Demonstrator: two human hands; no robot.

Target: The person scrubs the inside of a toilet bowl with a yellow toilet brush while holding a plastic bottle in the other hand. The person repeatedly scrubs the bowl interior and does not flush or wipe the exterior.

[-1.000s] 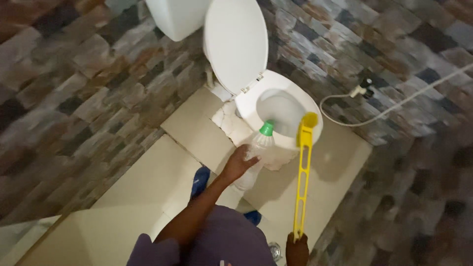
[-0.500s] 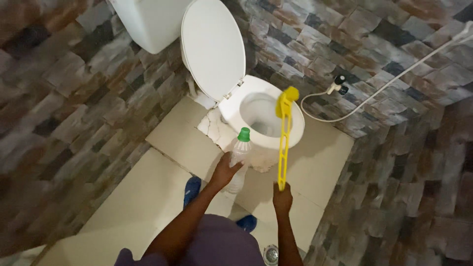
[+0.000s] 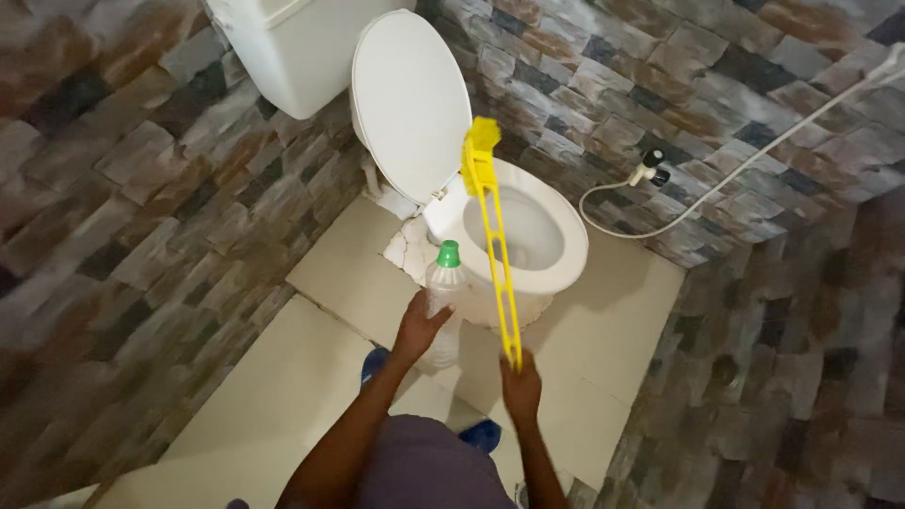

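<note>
1. Walls of mixed brown and grey stone tile (image 3: 123,188) run down the left side, and one white cistern (image 3: 283,47) sits against them at the top.
2. One pale tiled floor strip (image 3: 273,396) leads up to the toilet.
3. One left hand (image 3: 419,325) grips one clear plastic bottle (image 3: 445,306) with a green cap, fingers wrapped round its body; the bottle stands upright in front of the bowl.
4. One white toilet (image 3: 551,259) stands open, its lid (image 3: 410,104) raised against the wall.
5. One yellow toilet brush (image 3: 495,236) slants up from the right hand (image 3: 520,386), whose fingers close round the handle's lower end; its brush head is over the bowl's rim.
6. Two blue shoes (image 3: 485,435) show below the arms.
7. One white spray hose (image 3: 735,174) trails along the right wall to its nozzle.
</note>
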